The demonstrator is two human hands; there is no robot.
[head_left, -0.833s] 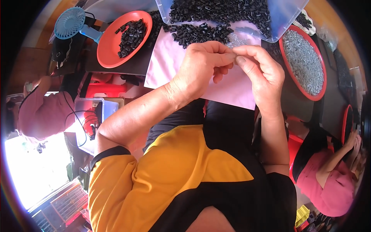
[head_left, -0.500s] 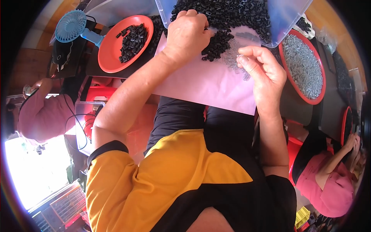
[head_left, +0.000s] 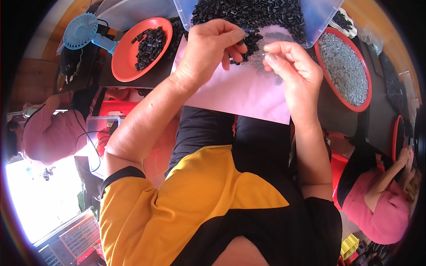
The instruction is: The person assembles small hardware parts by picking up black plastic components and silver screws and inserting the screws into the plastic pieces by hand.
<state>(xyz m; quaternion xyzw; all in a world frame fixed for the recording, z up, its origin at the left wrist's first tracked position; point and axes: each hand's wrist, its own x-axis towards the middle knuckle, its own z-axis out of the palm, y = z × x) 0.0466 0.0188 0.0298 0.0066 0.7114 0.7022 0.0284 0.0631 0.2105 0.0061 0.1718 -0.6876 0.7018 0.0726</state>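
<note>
- My left hand (head_left: pixel 208 53) has come back from the clear bin (head_left: pixel 321 20), fingers pinching a small black part (head_left: pixel 242 43).
- My right hand (head_left: pixel 290 66) stays pinched on a tiny metal piece (head_left: pixel 266 54) over the pink sheet's (head_left: pixel 235 93) far edge.
- Both now meet, ready for joining.

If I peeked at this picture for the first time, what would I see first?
You would see two bare hands meeting over a pale pink sheet: the left hand and the right hand, pinching tiny parts. Above them a clear plastic tub brims with small black plastic pieces, and round orange-red trays sit on both sides.
</note>
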